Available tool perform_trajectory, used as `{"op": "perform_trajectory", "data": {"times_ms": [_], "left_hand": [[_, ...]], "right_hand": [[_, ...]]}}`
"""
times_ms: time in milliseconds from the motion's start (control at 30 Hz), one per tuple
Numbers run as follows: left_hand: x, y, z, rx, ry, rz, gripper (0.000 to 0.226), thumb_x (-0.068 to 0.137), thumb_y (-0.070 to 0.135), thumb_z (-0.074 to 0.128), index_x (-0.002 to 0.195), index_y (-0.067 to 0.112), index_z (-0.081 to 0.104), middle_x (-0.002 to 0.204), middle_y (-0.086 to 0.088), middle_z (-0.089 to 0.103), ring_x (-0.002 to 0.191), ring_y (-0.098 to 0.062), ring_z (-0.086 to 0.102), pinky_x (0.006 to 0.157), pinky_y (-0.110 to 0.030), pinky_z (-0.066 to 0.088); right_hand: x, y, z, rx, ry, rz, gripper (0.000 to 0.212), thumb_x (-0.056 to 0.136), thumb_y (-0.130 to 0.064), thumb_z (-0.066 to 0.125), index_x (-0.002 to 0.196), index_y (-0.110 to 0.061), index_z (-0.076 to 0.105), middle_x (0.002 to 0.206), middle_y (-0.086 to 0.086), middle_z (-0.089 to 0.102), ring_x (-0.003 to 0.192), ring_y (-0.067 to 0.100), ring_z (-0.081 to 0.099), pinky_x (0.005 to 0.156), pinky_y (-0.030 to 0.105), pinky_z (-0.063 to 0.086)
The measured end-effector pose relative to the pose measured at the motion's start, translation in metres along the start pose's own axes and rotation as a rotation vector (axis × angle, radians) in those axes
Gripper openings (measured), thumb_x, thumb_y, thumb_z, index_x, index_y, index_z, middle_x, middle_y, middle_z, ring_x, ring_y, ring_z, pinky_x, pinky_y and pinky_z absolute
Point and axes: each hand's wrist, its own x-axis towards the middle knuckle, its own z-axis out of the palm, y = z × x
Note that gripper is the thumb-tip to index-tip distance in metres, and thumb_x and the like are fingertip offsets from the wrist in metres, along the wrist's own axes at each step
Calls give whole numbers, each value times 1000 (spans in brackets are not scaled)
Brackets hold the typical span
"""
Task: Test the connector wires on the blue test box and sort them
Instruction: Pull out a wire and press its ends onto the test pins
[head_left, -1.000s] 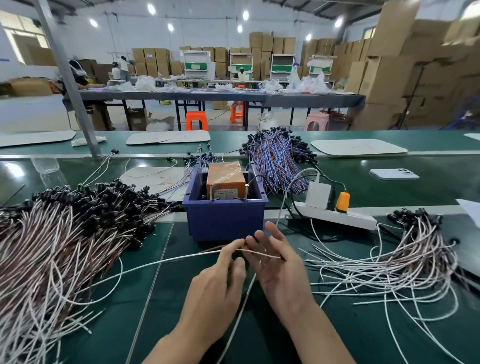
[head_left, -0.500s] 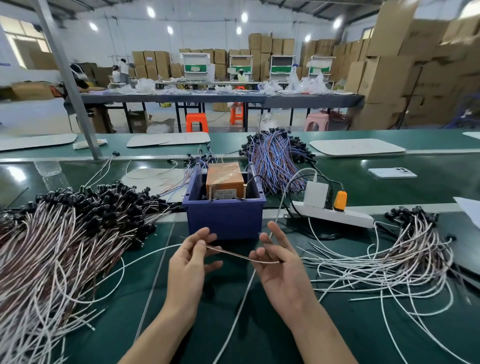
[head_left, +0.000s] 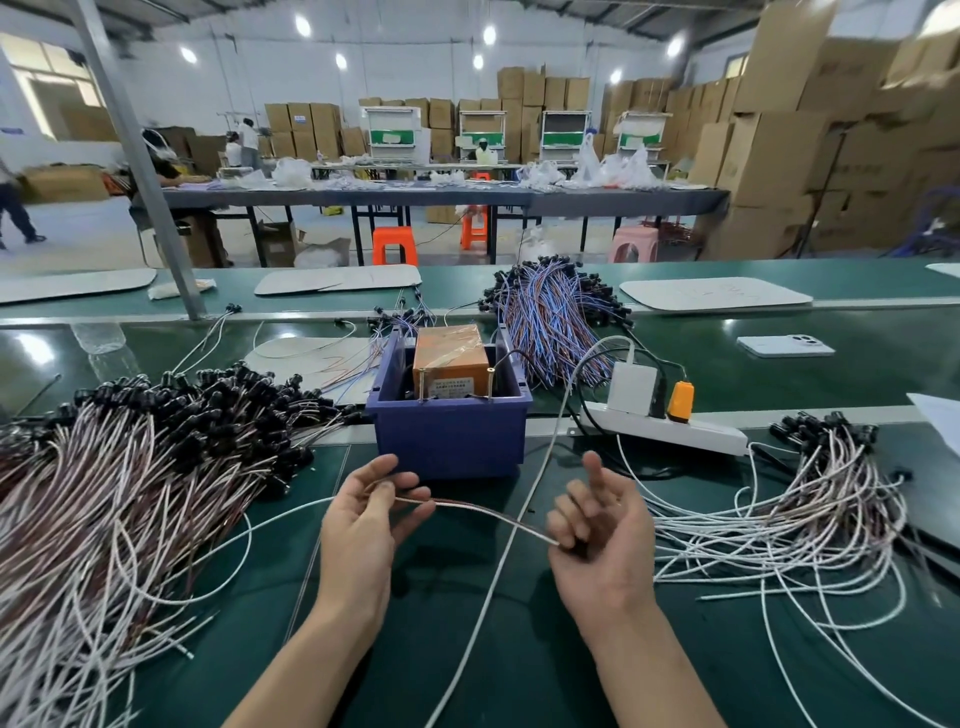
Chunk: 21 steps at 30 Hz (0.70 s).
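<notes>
Head view: green table (head_left: 519, 686), long hall with stacked cartons (head_left: 779, 156) behind.
Wire (head_left: 483, 512): just before the blue box (head_left: 449, 436), strung between both hands.
Left hand (head_left: 369, 525): pinching one end.
Right hand (head_left: 602, 530): fingers curled on the other end.
Piles: left of box (head_left: 130, 493), right of box (head_left: 805, 509), blue-red bundle (head_left: 550, 322) behind box.

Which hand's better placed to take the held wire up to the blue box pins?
Probably left: the left hand pinches the wire just before the blue test box; the right hand sits farther right.
</notes>
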Motion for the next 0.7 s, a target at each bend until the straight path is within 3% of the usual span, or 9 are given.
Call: {"op": "perform_trajectory", "data": {"times_ms": [133,367,533,700], "left_hand": [[-6,-4,3,18,-120,-38,25,104,-4,41,109,5,64,82,-10,72,77,-23,73,66,-28,60],[-10,-7,2,108,-256,11,28,104,-3,40,106,5,67,90,-14,72,88,-30,73,75,-32,60],[-13,-4,1,197,-388,8,34,103,-4,41,96,10,71,80,-15,64,72,-29,66,64,-32,56],[-15,-2,1,136,-460,-39,31,99,0,45,95,13,73,80,-13,63,65,-25,63,58,-32,53]], "right_hand": [[4,-10,-4,258,106,-22,11,74,-15,63,79,-16,73,61,-5,41,47,12,36,55,24,31],[3,-11,-7,313,144,-51,21,88,-23,52,72,-19,64,56,-6,38,44,12,34,46,23,33],[1,-12,-9,318,93,-125,11,69,-27,54,60,-21,52,49,-8,27,40,11,26,43,23,27],[1,-14,-6,118,28,-75,19,81,-25,56,62,-21,51,49,-8,22,36,9,17,33,23,15]]}}
